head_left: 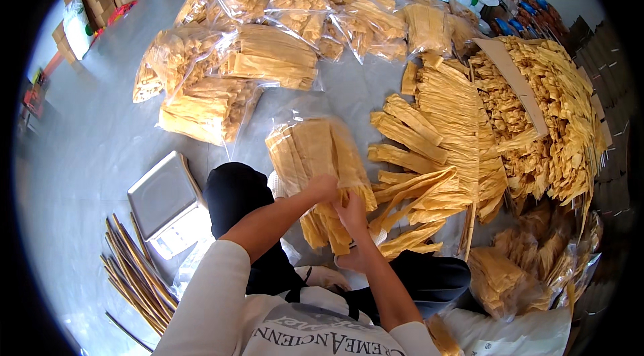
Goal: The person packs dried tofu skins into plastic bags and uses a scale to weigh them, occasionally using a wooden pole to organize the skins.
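Observation:
A clear plastic bag (295,129) packed with long yellow-tan strips that look like dried tofu skin (314,155) lies in front of my legs. Strip ends (322,230) stick out of its near side. My left hand (323,188) is closed on the bag's near edge, over the strips. Just below and to the right, my right hand (352,212) is closed around strips at the bag's mouth. Its fingertips are partly hidden. Loose strips (409,155) lie on the floor to the right, beside a large stacked pile (449,114).
Several filled bags (272,54) spread across the floor ahead. At left are a scale (164,195) and a bundle of thin brown sticks (134,275). A taller heap of strips (557,114) stands right, with a cardboard strip (513,84) on it. More bagged strips (516,269) lie near right.

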`<state>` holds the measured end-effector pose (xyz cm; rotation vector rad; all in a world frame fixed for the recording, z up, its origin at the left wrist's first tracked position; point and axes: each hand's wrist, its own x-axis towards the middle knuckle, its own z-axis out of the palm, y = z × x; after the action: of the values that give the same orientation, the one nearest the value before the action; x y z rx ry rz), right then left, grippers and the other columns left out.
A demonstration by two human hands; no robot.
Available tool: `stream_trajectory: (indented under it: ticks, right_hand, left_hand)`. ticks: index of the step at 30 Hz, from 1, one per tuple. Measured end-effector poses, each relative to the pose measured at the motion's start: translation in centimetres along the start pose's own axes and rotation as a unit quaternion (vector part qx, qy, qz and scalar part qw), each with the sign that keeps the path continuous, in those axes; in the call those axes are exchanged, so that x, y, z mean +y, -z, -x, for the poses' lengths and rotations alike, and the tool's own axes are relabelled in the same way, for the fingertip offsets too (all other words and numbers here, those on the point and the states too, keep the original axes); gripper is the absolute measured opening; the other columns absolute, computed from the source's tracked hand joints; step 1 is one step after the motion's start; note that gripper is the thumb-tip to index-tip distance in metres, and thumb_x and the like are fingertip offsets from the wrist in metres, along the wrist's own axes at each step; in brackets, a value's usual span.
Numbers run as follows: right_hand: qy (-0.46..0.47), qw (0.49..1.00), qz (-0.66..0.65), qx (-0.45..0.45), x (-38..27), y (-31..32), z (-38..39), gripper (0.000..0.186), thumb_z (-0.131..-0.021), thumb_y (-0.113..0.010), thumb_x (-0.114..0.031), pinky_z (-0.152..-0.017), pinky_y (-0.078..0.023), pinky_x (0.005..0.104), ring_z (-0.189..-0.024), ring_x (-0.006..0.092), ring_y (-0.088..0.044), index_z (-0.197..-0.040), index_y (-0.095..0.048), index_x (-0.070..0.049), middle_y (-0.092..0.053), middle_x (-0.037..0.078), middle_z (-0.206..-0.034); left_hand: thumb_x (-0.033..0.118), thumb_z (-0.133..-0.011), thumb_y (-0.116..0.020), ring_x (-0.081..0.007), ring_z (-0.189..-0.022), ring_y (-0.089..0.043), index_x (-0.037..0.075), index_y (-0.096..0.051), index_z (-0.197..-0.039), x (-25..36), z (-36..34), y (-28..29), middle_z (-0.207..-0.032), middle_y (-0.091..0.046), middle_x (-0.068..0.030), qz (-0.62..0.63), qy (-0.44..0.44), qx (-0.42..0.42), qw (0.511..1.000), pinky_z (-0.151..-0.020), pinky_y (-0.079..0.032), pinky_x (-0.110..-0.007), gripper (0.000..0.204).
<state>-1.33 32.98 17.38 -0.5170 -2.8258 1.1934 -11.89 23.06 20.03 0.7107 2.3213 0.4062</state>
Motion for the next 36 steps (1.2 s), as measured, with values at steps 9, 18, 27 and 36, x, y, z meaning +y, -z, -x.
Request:
stream_trajectory:
  ticks: [9, 18, 27, 36]
  right_hand:
    - [-0.146, 0.988, -0.047, -0.010, 3.5, 2.1, 10.7, 0.045, -0.076, -0.067, -0.022, -0.062, -0.048, 0.0331, -0.069, 0.0291, -0.061, -0.106, -0.048, 0.005, -0.060, 0.015, -0.086]
    - [-0.059, 0.997, -0.027, -0.041, 1.3, 0.3, 7.4, 0.030, -0.077, -0.066, -0.022, -0.050, -0.045, 0.0334, -0.056, 0.0264, -0.060, -0.082, -0.051, 0.003, -0.059, 0.015, -0.063]
    - [-0.154, 0.983, -0.099, -0.018, 4.5, 6.1, 5.4, 0.022, -0.080, -0.059, -0.020, -0.058, -0.048, 0.0316, -0.063, 0.0229, -0.063, -0.088, -0.061, 0.001, -0.063, 0.012, -0.070]
    - [-0.078, 0.979, 0.072, 0.176, 19.8, 9.5, -0.6, 0.024, -0.079, -0.058, -0.010, -0.067, -0.049, 0.0304, -0.077, 0.0240, -0.062, -0.102, -0.059, -0.001, -0.062, 0.017, -0.090]
  left_hand:
    - [0.017, -0.068, -0.061, -0.0303, -0.099, -0.057, 0.006, -0.062, -0.099, 1.3, 0.3, -0.1, -0.103, -0.060, -0.0159, -0.058, -0.015, 0.023, 0.998, -0.083, -0.046, -0.040, 0.032]
    - [0.015, -0.067, -0.062, -0.0309, -0.094, -0.058, 0.006, -0.063, -0.093, 1.2, 0.1, 0.1, -0.094, -0.062, -0.0162, -0.131, -0.028, 0.023, 0.991, -0.080, -0.046, -0.040, 0.027]
    - [0.013, -0.070, -0.060, -0.0340, -0.086, -0.060, 0.004, -0.063, -0.090, 0.3, 0.5, -2.1, -0.102, -0.060, -0.0160, -0.266, -0.105, 0.036, 0.957, -0.071, -0.048, -0.038, 0.022]
    - [0.010, -0.071, -0.056, -0.0257, -0.083, -0.060, 0.006, -0.064, -0.078, 8.7, 4.1, 4.2, -0.083, -0.062, -0.0108, -0.116, -0.226, 0.068, 0.965, -0.066, -0.047, -0.039, 0.011]
